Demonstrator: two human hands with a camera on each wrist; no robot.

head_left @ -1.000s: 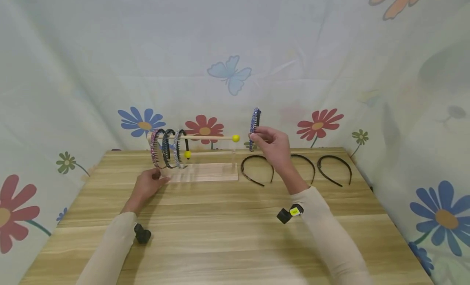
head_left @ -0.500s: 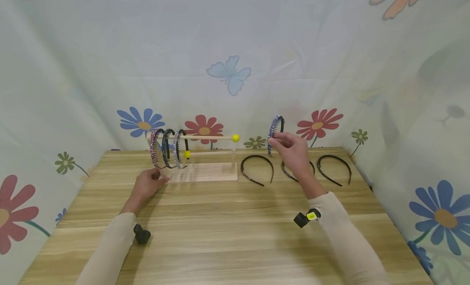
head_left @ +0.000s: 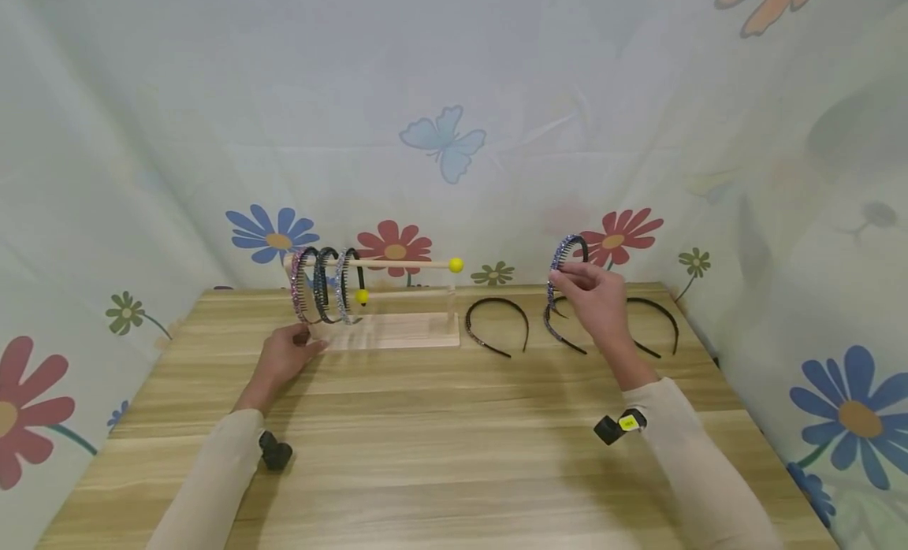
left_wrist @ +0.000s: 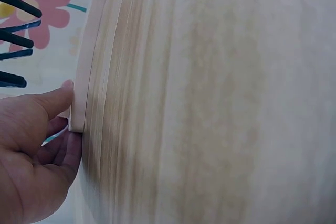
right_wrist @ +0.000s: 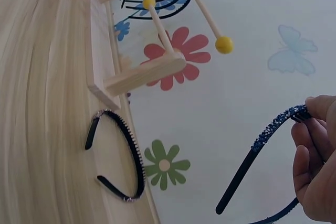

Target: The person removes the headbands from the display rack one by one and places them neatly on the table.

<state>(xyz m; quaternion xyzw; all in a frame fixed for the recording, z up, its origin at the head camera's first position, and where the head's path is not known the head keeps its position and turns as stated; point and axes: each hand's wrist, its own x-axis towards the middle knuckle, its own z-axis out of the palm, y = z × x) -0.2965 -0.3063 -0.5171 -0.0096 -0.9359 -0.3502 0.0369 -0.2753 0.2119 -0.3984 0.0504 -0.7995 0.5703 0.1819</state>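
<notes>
My right hand (head_left: 596, 302) pinches a blue glittery headband (head_left: 556, 268) by its side, holding it upright above the table's back right. In the right wrist view, one black end of this headband hangs down from the fingers. My left hand (head_left: 282, 357) grips the left end of a wooden headband stand (head_left: 418, 332), thumb and fingers on its base board in the left wrist view. Three toothed headbands hang on the stand's upper rod: a pink one (head_left: 295, 290), a dark one (head_left: 320, 290) and a silver one (head_left: 341, 288).
Three headbands lie in a row right of the stand: a left one (head_left: 496, 300), a middle one (head_left: 559, 339) and a right one (head_left: 663, 309), the last two partly behind my right hand. Yellow balls cap the upper rod (head_left: 407, 264) and lower rod (head_left: 404, 295). A flowered curtain stands behind.
My right hand has carried the blue headband to the right and slightly down, away from the stand, to above the middle lying headband. The left hand has stayed put.
</notes>
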